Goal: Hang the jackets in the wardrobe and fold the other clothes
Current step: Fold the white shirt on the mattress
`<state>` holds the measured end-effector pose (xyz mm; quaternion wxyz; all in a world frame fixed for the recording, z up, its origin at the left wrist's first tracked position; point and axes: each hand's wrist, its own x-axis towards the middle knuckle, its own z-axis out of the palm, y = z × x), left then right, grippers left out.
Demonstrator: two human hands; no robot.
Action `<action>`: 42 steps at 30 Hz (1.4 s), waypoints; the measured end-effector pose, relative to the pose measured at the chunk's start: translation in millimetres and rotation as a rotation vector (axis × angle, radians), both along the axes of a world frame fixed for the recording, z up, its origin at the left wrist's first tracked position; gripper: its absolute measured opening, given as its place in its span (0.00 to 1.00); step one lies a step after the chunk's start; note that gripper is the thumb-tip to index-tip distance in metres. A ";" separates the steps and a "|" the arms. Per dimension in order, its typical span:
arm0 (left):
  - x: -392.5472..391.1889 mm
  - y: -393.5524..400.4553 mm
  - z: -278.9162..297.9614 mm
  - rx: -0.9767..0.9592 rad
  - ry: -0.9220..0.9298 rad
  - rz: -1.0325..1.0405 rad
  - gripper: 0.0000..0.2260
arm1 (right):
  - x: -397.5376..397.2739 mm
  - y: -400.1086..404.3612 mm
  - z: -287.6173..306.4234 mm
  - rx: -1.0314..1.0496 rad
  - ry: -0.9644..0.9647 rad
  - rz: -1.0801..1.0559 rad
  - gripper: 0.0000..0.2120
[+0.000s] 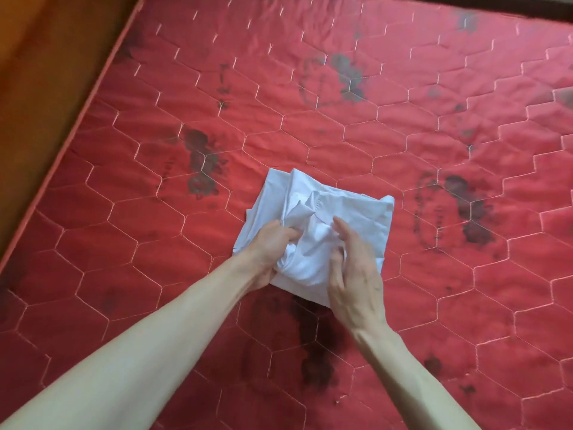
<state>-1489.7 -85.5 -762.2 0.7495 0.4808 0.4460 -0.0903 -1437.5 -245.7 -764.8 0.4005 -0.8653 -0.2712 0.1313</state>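
A white garment (pixel 356 218) lies bunched into a rough square in the middle of the red quilted mattress (pixel 310 119). My left hand (pixel 269 252) grips a gathered fold on its near left side, fingers curled into the cloth. My right hand (pixel 353 271) rests on the near right part, thumb and fingers bent and pinching the fabric. The cloth between the two hands is crumpled and raised. No jacket or wardrobe is in view.
The mattress has hexagon stitching and dark flower prints. Its left edge (pixel 93 97) runs diagonally, with an orange-brown wooden surface (pixel 37 72) beyond it. A dark strip shows at the top right corner.
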 end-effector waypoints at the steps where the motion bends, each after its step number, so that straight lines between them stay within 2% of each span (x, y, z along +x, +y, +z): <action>1: -0.1 0.1 3.6 -0.008 -0.043 -0.008 0.13 | 4.0 -9.0 -9.4 0.013 -0.079 -0.040 0.24; 3: -0.7 0.1 17.0 -0.046 -0.122 -0.012 0.12 | 12.5 -22.8 -25.8 -0.033 -0.167 -0.121 0.24; 7: -7.9 11.8 22.9 -0.075 -0.167 0.027 0.13 | 18.5 -30.5 -48.0 -0.168 -0.087 -0.078 0.30; 11: -23.5 32.5 -0.9 0.062 0.055 0.229 0.11 | 16.7 -23.4 -72.0 -0.325 -0.119 0.088 0.32; 13: -29.7 42.2 -16.7 0.164 0.118 0.258 0.14 | 14.5 -17.8 -78.9 -0.429 -0.137 0.157 0.33; 15: -33.6 46.7 -32.7 0.361 0.162 0.137 0.19 | 11.6 -12.4 -82.3 -0.499 -0.146 0.191 0.34; 18: -35.4 47.3 -55.7 0.741 0.205 -0.011 0.11 | 7.4 -8.4 -84.7 -0.567 -0.241 0.176 0.34; 21: -39.9 42.5 -62.8 0.859 0.245 0.038 0.15 | 5.9 -11.8 -91.9 -0.612 -0.295 0.182 0.34; 22: -41.1 39.6 -61.3 0.918 0.271 0.052 0.12 | 6.2 -12.8 -94.6 -0.616 -0.303 0.183 0.34; 24: -45.7 30.2 -57.8 1.164 0.305 0.038 0.04 | 6.2 -13.3 -99.5 -0.616 -0.333 0.167 0.35; 26: -45.5 15.4 -53.1 1.464 0.129 -0.074 0.11 | 4.2 -12.4 -103.2 -0.618 -0.348 0.135 0.35; 28: -42.7 3.1 -61.8 1.646 -0.122 -0.380 0.15 | 1.4 -10.7 -105.7 -0.615 -0.358 0.108 0.35; 29: -42.3 -2.6 -70.5 1.688 -0.176 -0.577 0.17 | 0.5 -10.4 -106.4 -0.607 -0.361 0.095 0.35; 31: -43.3 -7.5 -89.1 1.686 -0.112 -0.858 0.23 | 1.2 -10.0 -107.8 -0.591 -0.361 0.067 0.35; 32: -45.1 -5.7 -95.9 1.653 -0.039 -0.890 0.26 | 1.7 -9.8 -108.3 -0.593 -0.353 0.059 0.35; 36: -55.2 7.8 -109.6 1.528 0.158 -0.772 0.34 | 1.7 -10.5 -108.9 -0.597 -0.356 0.061 0.35; 42: -53.9 8.9 -110.4 1.531 0.154 -0.746 0.36 | 24.3 14.7 -98.6 -0.496 -0.364 -0.142 0.34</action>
